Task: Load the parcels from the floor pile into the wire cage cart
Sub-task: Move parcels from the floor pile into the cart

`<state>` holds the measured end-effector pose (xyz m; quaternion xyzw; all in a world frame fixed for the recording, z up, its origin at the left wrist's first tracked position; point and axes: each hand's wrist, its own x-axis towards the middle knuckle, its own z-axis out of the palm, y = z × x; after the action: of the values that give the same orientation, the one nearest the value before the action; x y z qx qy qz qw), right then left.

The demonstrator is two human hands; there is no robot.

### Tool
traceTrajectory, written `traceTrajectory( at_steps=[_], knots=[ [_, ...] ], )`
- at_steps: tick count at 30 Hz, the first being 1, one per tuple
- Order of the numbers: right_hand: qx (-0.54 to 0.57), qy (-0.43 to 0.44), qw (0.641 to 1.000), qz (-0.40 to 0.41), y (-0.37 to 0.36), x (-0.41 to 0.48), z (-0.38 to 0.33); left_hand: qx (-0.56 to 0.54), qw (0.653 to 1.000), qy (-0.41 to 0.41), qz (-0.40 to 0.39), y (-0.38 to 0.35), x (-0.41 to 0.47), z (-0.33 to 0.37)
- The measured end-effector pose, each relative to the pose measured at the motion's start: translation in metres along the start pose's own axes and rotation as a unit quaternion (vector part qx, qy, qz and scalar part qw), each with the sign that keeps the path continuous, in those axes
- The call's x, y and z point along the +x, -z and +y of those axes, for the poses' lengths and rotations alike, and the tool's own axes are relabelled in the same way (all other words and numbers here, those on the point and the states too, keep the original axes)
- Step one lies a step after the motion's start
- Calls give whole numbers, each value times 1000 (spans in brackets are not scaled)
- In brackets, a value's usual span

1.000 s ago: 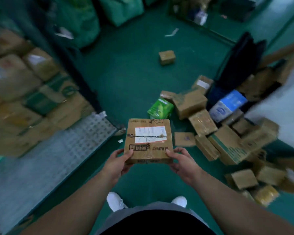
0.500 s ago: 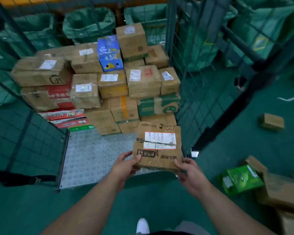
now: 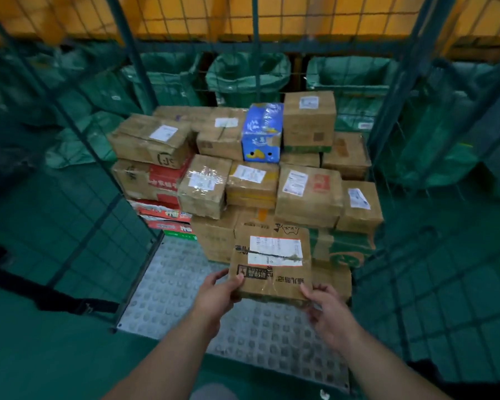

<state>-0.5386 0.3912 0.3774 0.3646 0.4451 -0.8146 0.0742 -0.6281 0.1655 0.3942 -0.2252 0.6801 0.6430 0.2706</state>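
Note:
A flat brown cardboard parcel with a white label is held out in front of me, over the cart's studded grey floor plate. My left hand grips its near left corner and my right hand grips its near right corner. The wire cage cart stands open towards me, its green mesh walls rising left, right and behind. Against its back wall sits a stack of brown parcels, with a blue box among the top ones. The floor pile is out of view.
Green sacks hang behind the cart's rear mesh, under an orange wall. The left mesh panel and right mesh panel flank the opening. Red and white flat packets lie low in the stack's left side. Green floor lies around the cart.
I have turned from the floor pile to face the cart and come closer. The parcel, held in both hands throughout, now hovers over the cart's floor plate in front of the stack.

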Motion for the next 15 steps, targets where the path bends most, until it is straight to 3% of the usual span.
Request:
traceTrajectory(
  at_steps=[9, 15],
  knots=[
    [-34, 24, 997, -70, -146, 87, -63, -175, 981, -9, 87, 62, 76, 102],
    [-3, 49, 999, -15, -275, 167, -96, -182, 981, -58, 39, 124, 168, 206]
  ],
)
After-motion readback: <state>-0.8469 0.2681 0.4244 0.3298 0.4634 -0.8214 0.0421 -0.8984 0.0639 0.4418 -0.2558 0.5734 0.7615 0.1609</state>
